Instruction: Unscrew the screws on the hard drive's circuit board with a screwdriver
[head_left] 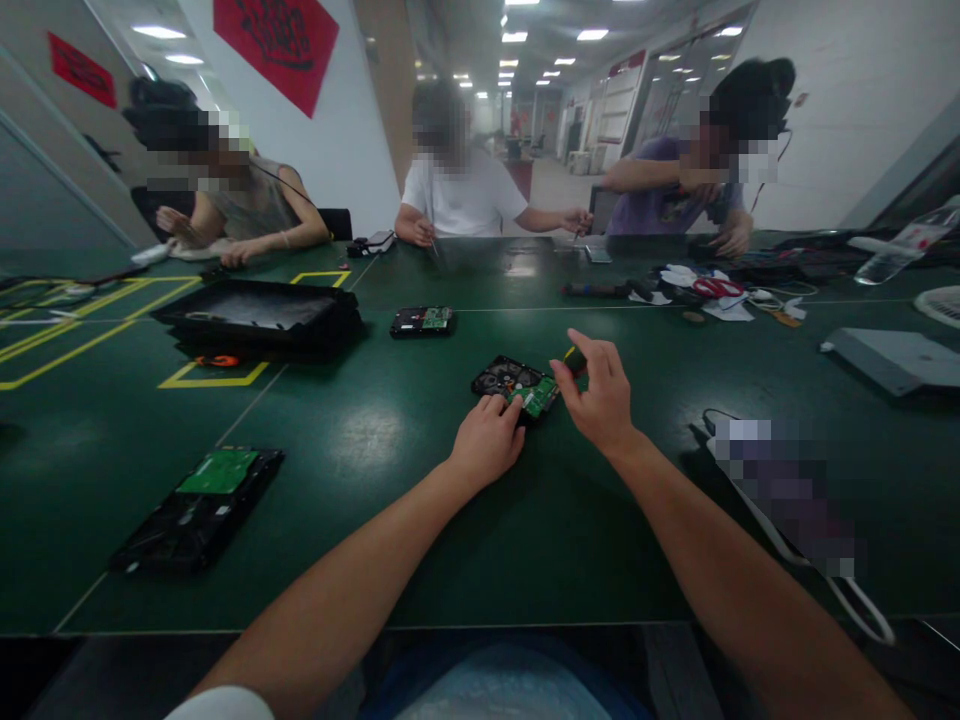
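A hard drive (501,376) with a green circuit board lies on the green table in front of me. My left hand (489,438) holds it at its near edge, fingers closed on the rim beside the board. Between the thumb and fingers of my right hand (600,392) is a screwdriver (574,360) with a dark and yellow handle. Its tip points down toward the right end of the circuit board; I cannot tell whether it touches a screw.
Another hard drive (199,508) lies at the near left, and one more drive (421,321) further back. Black stacked trays (259,312) stand at left. A pouch with a strap (787,500) and a grey box (896,360) are at right. Three people sit across the table.
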